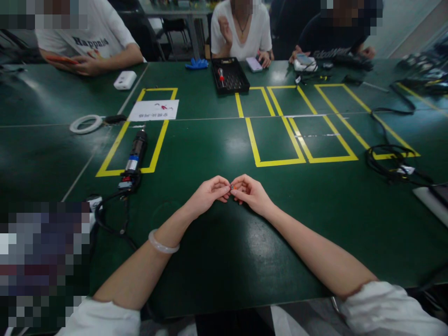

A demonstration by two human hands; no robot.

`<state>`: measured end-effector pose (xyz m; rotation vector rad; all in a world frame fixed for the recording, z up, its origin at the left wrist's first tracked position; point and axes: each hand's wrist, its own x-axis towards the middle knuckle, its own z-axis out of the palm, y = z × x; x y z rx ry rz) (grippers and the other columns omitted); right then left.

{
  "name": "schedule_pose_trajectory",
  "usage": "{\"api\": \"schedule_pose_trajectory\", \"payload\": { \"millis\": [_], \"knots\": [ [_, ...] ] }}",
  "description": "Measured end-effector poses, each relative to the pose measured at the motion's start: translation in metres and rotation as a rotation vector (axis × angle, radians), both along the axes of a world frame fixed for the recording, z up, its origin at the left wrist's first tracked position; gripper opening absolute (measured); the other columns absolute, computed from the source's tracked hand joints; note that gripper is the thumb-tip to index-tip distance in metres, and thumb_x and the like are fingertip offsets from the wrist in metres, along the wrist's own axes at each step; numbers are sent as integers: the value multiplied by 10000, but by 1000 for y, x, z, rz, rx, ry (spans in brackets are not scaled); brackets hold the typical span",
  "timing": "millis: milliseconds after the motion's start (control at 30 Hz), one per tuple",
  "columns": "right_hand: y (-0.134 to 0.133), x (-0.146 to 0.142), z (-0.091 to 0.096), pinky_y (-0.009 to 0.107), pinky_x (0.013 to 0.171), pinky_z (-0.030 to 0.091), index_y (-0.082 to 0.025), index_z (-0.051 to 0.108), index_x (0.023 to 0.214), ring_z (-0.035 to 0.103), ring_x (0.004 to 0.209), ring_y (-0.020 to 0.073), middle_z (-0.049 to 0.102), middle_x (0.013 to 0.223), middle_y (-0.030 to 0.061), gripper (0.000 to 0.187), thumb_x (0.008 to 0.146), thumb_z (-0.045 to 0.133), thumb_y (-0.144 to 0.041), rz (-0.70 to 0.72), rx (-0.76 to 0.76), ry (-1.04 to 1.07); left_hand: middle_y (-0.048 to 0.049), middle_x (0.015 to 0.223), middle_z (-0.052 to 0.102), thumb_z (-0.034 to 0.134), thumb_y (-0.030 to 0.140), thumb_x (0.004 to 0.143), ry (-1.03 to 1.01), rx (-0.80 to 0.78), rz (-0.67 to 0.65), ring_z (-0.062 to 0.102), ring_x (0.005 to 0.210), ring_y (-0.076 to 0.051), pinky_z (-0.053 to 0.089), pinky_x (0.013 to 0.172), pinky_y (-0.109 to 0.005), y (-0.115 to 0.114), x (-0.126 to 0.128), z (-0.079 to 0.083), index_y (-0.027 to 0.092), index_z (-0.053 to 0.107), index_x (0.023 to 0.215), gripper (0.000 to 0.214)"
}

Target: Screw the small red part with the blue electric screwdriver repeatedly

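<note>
My left hand [212, 192] and my right hand [252, 193] meet over the green table, fingertips almost touching. Between the two pinches sits a tiny piece [232, 187] with red, orange and metallic spots; it is too small to name, and the fingers cover most of it. Both hands are closed, thumbs pressed against forefingers. Left of my left hand lies a black electric screwdriver [135, 151] with a blue and silver band, its cable running toward the near edge.
Yellow tape [280, 163] marks rectangles on the table. A printed paper [152, 112], a white cable coil [86, 124], a black tray [229, 77] with a red-handled screwdriver, and blue gloves [197, 64] lie farther off. Black cables [388, 161] sit right. Several people sit opposite.
</note>
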<state>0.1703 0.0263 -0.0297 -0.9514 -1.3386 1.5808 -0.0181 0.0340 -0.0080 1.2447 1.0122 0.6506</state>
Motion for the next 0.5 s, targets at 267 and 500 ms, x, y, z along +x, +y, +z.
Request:
{"api": "schedule_pose_trajectory", "payload": {
  "millis": [267,500],
  "knots": [
    [3,3,-7,205,546,468,-196,589,970,566,652,88,628,874,10,262,781,726,-316,-65,186,-80,-20,904,590,707,300,789,-41,78,58,589,845,-121,526,719,-245,-1,2,-3,144,549,1004,309],
    [3,5,-6,228,577,475,-195,593,1014,595,711,112,660,929,35,218,811,662,-235,-73,311,-208,-32,924,604,708,268,779,-23,121,68,595,853,-128,509,749,-262,-1,2,-5,134,575,995,287]
  ]
}}
